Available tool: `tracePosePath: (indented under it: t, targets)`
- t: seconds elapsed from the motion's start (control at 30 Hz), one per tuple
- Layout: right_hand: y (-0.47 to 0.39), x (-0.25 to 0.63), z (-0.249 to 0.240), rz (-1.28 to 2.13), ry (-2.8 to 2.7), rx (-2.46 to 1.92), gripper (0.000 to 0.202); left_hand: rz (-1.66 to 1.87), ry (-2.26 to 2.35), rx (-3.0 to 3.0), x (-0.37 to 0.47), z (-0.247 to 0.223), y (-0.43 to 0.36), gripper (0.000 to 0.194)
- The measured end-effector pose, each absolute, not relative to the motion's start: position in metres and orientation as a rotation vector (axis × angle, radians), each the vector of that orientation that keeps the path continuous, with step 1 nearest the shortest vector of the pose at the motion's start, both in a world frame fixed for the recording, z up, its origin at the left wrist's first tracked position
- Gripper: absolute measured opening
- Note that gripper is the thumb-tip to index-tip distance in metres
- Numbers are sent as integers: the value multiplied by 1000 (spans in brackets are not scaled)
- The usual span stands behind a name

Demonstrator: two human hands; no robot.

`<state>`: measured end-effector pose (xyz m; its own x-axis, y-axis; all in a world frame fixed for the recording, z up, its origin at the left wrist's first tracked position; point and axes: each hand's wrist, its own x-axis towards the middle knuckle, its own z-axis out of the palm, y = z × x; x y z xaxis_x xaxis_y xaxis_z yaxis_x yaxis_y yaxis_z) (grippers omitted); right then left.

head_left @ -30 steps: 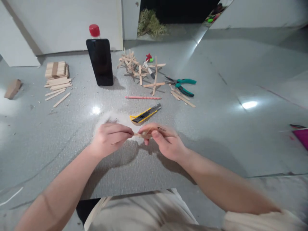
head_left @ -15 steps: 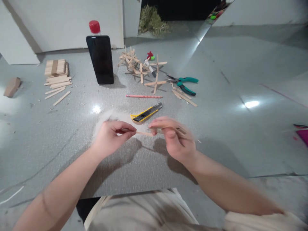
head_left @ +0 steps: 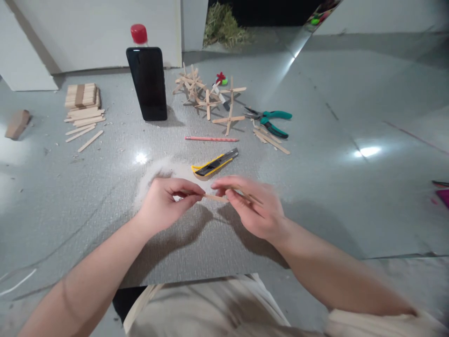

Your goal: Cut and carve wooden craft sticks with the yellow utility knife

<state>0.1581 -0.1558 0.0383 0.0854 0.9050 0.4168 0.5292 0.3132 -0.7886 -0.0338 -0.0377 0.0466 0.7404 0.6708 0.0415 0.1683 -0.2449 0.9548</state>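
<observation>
My left hand (head_left: 164, 204) pinches a wooden craft stick (head_left: 215, 198) between thumb and fingertips, just above the table. The stick's free end points right, toward my right hand (head_left: 257, 206), which is smeared by motion. Between the thumb and fingers of that hand is a thin, flat brownish piece (head_left: 249, 194); blur hides what it is exactly. Its fingertips are close to the stick's end, and I cannot tell if they touch it. Pale dust (head_left: 149, 185) coats the table around my left hand. Just beyond both hands lies a yellow and black utility knife (head_left: 214, 164).
A pink pencil (head_left: 211, 138), teal-handled pliers (head_left: 275, 122) and stick crosses (head_left: 228, 120) lie farther back. A black phone (head_left: 147, 84) leans on a red-capped bottle (head_left: 139, 34). Left are bundled craft sticks (head_left: 81, 96), loose sticks (head_left: 84, 117) and a brown block (head_left: 17, 124).
My right hand has shifted slightly left and its thumb now lies closer to the stick's end. My left hand still pinches the stick, slightly farther right in view.
</observation>
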Motion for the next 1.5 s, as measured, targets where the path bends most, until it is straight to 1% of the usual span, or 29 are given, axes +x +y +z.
tracePosePath:
  t: [0.07,0.1,0.2,0.27,0.37,0.43,0.67,0.77,0.97,1.3,1.4,1.5]
  targets:
    - [-153,159,42,551,-1659,-1461,14,630,612,1921,-34,47,-37,11]
    - [-152,160,43,608,-1700,-1488,15,688,579,1993,-34,47,-37,11]
    - [-147,158,46,796,-1723,-1445,31,894,438,2186,-34,45,-38,10]
    - [-146,154,45,868,-1627,-1423,34,1086,396,2298,-34,44,-40,11]
    - [-150,146,44,797,-1552,-1424,29,1423,449,2470,-34,41,-46,16]
    - [-155,141,44,675,-1581,-1428,27,1537,483,2510,-36,41,-51,19]
    - [-165,135,43,398,-1728,-1415,26,1551,465,2439,-39,42,-65,26]
    - [-165,133,43,389,-1758,-1415,22,1530,427,2445,-38,40,-66,30]
    - [-165,131,41,389,-1768,-1424,20,1396,380,2445,-37,42,-68,29]
    - [-166,129,32,305,-1745,-1405,16,1318,520,2308,-29,41,-69,14]
    - [-165,130,35,343,-1744,-1479,21,1298,522,2374,-28,41,-72,12]
    - [-162,132,39,477,-1617,-1531,28,1295,533,2437,-28,43,-72,11]
